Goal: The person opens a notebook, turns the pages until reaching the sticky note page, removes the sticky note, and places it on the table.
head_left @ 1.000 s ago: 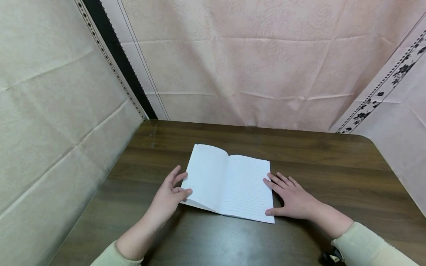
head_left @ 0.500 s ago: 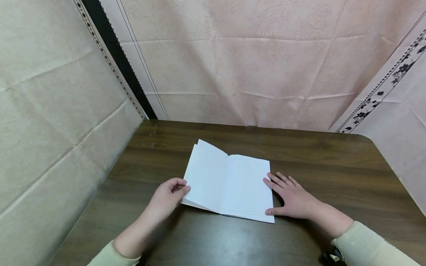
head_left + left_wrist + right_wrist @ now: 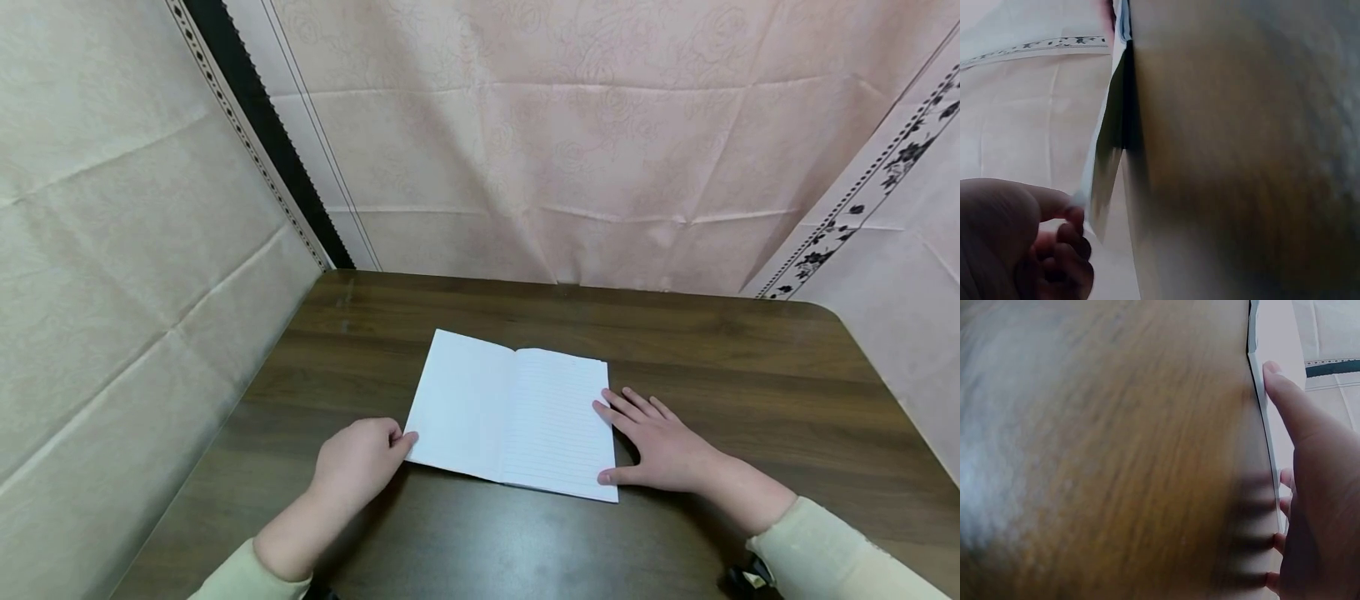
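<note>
An open notebook [image 3: 468,400] lies on the brown wooden table, its left page blank-looking and its right page ruled with lines. My left hand [image 3: 360,462] pinches the near left corner of the left side between thumb and curled fingers. In the left wrist view the left hand [image 3: 1029,237] holds that edge raised off the table, with a dark gap beneath. Spread out at the right edge, my right hand [image 3: 660,446] rests with its thumb and a fingertip on the ruled page. The right wrist view shows the thumb [image 3: 1288,394] on the page and other fingertips down by the table.
The wooden table [image 3: 480,542] extends around the notebook on all sides. Pale patterned cloth [image 3: 525,167] hangs behind its far edge, and another cloth [image 3: 135,292] runs along the left side. A dark object [image 3: 742,579] sits at the right sleeve's cuff.
My left hand has closed on the left edge and moved down toward the near corner. The left page lifted at its far corner, then came down flatter. The right hand has stayed put.
</note>
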`<state>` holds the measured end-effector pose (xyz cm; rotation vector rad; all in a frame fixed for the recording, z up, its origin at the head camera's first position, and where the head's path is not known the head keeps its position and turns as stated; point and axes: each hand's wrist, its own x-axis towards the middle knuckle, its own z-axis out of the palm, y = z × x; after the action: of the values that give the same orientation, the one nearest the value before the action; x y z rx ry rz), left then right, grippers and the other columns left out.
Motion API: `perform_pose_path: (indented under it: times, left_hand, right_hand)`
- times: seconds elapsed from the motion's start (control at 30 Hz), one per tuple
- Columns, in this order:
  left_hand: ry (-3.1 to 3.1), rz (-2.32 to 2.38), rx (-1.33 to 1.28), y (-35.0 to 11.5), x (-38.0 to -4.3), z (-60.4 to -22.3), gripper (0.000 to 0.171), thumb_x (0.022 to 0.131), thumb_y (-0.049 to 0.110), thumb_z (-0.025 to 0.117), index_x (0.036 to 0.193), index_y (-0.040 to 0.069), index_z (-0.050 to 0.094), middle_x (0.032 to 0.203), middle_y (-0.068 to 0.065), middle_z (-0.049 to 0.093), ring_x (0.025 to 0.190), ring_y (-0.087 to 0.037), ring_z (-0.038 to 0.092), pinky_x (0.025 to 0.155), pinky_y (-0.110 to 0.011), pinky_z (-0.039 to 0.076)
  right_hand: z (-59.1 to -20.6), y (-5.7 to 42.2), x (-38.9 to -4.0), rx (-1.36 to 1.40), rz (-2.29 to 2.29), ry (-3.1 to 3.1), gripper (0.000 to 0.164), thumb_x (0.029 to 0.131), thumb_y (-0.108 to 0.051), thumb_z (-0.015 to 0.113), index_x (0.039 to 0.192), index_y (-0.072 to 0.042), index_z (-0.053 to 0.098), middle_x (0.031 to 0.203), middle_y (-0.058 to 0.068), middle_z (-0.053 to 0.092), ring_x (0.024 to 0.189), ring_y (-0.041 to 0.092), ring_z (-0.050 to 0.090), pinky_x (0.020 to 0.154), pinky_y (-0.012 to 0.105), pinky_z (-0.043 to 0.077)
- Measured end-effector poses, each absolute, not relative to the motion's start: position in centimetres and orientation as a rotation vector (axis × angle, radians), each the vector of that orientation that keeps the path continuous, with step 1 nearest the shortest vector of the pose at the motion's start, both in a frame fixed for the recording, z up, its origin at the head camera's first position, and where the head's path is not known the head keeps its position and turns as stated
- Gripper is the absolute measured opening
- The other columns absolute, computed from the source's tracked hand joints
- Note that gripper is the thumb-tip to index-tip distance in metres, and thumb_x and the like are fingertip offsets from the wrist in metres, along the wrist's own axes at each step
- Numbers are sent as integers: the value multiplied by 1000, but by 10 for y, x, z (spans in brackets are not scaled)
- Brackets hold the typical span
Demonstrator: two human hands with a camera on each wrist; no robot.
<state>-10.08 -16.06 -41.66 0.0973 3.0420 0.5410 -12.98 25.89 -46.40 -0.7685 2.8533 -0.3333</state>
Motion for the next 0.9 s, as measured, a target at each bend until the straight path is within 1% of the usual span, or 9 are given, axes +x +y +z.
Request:
perform_pose_path:
  times: [0.13,0.23,0.47,0.67,0.8,0.9]
  left_hand:
    - [3031,386,144,-161,-103,-425,43,94,40,64,59,20,48,50,6,39,45,-13,35,43,-30,26]
    - [3010,294,176,-159,-103,-429,44,94,38,65,59,18,47,51,4,39,46,-14,35,44,-30,27]
    - [2949,194,198,-155,-104,-425,45,94,33,67,58,15,47,53,3,37,50,-13,33,46,-31,28]
    - [2926,148,194,-153,-105,-420,43,93,34,68,60,15,49,54,2,43,50,-14,40,46,-32,32]
    - [2935,124,209,-152,-107,-420,36,91,34,70,67,15,52,57,2,47,52,-15,46,47,-34,37]
    - [2946,153,260,-148,-109,-421,30,90,31,73,73,16,53,59,4,48,54,-13,47,48,-34,38]
  right_hand:
    - [-464,259,-131,-770,-326,2851,106,76,-84,53,158,-21,27,164,4,20,150,36,15,113,63,14]
    - [-464,260,-131,-773,-319,2847,107,76,-85,53,158,-21,27,164,4,20,149,36,16,113,63,15]
    - [-462,259,-131,-776,-320,2842,107,76,-84,54,158,-20,28,164,5,21,149,37,17,113,63,16]
    - [-460,258,-130,-780,-321,2840,106,76,-83,55,158,-20,29,164,6,21,149,38,17,113,63,16]
    - [-461,258,-130,-779,-323,2841,106,77,-82,56,158,-20,29,164,5,21,149,38,17,113,63,15]
    - [-461,258,-130,-776,-324,2842,106,76,-83,55,158,-20,29,164,5,22,149,38,16,113,63,15]
